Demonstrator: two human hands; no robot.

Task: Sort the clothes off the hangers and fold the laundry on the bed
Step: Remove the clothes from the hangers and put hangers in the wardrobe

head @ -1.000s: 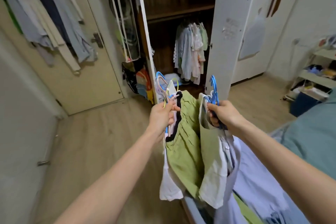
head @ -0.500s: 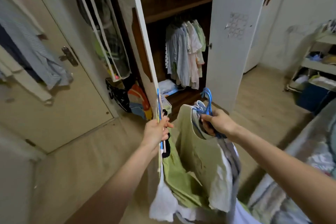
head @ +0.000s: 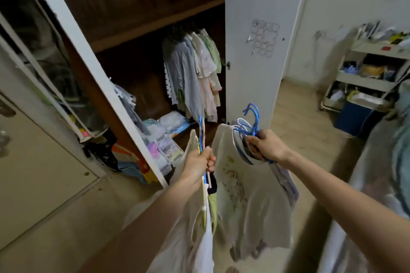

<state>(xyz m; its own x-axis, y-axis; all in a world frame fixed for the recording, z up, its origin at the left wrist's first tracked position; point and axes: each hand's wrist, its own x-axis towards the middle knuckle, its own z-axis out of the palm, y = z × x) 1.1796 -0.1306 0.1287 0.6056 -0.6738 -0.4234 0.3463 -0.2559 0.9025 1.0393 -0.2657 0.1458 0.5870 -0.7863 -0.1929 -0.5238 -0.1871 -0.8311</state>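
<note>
My left hand [head: 198, 164] grips a bundle of hangers [head: 201, 133], blue and pink, with several garments hanging below it, among them a pale top [head: 188, 235] and a green piece [head: 212, 204]. My right hand [head: 265, 147] grips a second bundle of blue hangers [head: 251, 122] carrying a pale printed T-shirt [head: 248, 201] with a lilac garment behind it. Both bundles hang in front of the open wardrobe [head: 142, 24]. The bed [head: 363, 184] runs along the right edge, blurred.
Clothes [head: 193, 75] hang on the wardrobe rail, with packets and folded items on its floor. White wardrobe doors [head: 253, 35] stand open on both sides. A shelf cart [head: 368, 77] and blue box [head: 352, 117] sit at the right. Wooden floor lies below.
The view has moved closer to the wardrobe and turned away from the bed. Both hands keep their hanger bundles, now held lower and a little further apart.
</note>
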